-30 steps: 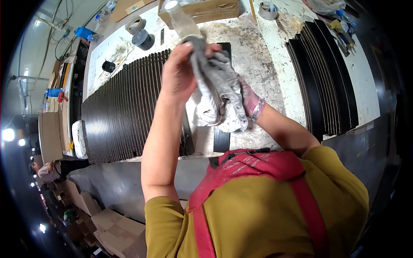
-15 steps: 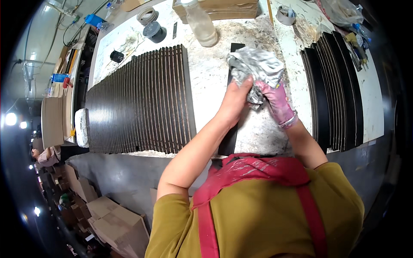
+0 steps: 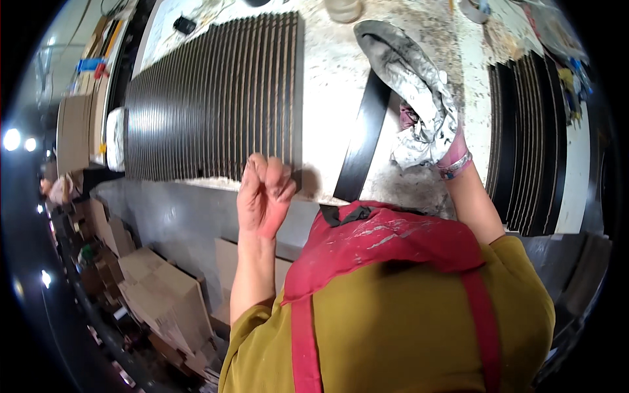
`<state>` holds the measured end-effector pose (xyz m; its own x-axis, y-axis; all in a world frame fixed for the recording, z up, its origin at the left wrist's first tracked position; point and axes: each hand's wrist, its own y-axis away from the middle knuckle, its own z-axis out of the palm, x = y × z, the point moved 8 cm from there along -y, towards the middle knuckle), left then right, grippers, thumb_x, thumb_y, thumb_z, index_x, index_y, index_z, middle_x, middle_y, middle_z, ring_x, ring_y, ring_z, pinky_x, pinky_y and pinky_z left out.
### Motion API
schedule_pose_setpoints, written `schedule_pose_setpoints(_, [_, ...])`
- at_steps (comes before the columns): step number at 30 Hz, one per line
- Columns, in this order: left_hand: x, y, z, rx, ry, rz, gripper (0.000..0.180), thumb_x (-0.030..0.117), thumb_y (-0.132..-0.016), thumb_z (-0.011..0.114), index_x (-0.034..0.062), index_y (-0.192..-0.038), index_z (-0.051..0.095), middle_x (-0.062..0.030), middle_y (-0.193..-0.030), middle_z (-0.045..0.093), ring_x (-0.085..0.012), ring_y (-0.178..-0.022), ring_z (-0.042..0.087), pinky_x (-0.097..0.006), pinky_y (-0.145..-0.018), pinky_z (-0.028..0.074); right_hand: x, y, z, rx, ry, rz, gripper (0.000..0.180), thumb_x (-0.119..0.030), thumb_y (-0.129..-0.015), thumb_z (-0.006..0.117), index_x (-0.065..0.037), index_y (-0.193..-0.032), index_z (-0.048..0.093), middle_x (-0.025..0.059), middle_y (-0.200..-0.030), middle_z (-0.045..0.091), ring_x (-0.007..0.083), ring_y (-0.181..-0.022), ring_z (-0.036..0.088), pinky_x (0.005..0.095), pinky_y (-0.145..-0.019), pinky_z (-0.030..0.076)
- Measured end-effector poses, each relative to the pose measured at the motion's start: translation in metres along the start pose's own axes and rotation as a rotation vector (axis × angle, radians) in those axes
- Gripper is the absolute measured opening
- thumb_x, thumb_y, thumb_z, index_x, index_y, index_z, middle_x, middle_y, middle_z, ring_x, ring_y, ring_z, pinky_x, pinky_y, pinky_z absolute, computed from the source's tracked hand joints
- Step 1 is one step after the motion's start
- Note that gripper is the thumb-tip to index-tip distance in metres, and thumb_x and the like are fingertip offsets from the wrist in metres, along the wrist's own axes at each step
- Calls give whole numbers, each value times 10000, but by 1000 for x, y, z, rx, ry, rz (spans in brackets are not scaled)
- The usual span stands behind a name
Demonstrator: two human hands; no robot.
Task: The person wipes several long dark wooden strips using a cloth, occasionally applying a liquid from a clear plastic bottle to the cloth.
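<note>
A crumpled white rag with grey and black stains (image 3: 429, 124) is in my right hand (image 3: 453, 156), which wears a stained pink glove and is mostly covered by the cloth. Its upper end flops over the far end of a flat black strip (image 3: 362, 144) that lies slanted on the table. My bare left hand (image 3: 265, 193) is raised at the table's front edge, its fingers curled in and nothing showing in them. Just beyond it stands a long row of dark strips with brown edges (image 3: 223, 98), packed side by side.
On the right lies a second stack of black strips (image 3: 527, 141). The base of a clear bottle (image 3: 344, 9) and a tape roll (image 3: 474, 10) show at the far edge. A small black object (image 3: 185, 25) sits far left. Cardboard boxes (image 3: 164, 298) stand on the floor.
My left hand has let go of the rag and swung left and nearer. The rag now hangs unfolded from my right hand. The black strip lies more slanted, and the view has shifted.
</note>
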<state>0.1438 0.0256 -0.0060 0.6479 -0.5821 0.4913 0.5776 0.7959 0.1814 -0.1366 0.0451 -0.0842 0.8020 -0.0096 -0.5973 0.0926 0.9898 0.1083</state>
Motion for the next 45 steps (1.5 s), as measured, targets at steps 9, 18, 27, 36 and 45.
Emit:
schedule_pose_setpoints(9, [135,249,-182,1094,-834,241,158,224,-898,620,97,-816,574,28,-923,560,-67,-755,450,-199,-704,345,-18,-27,-34,-77,-140,108,328,-178,-914,477,-10,-1193,518,107,-1000,616,219,-878,588,343,-792,486])
schedule_pose_setpoints(18, [161,392,-293,1236,-2205,-208,494,317,-799,711,-2,-1153,582,-171,-1215,544,-245,-1116,513,-348,-956,409,-10,-18,-65,-97,-140,264,490,-303,-935,424,68,-1250,477,240,-1087,608,354,-939,619,486,-817,521])
schedule_pose_setpoints(27, [216,391,-325,1546,-1761,18,455,387,-921,456,-8,-1012,661,-182,-999,674,-314,-967,630,-380,-867,453,-40,9,-80,-131,17,81,497,-333,-912,488,-21,-1297,457,191,-1171,579,317,-955,624,467,-812,536])
schedule_pose_setpoints(36, [149,6,-84,473,-1490,587,280,132,-911,591,-12,-1151,585,-103,-1088,639,-160,-1003,597,-268,-891,454,-8,30,-27,378,-336,33,302,-258,-916,512,-64,-1132,597,125,-1022,663,279,-904,649,482,-834,517])
schedule_pose_setpoints(45, [29,-293,34,124,-1453,363,966,307,-771,750,-30,-1432,133,-236,-1364,412,-296,-1182,485,-357,-967,403,-36,93,-65,780,-29,77,281,-222,-883,568,-130,-1148,577,35,-1180,556,172,-968,584,369,-834,493])
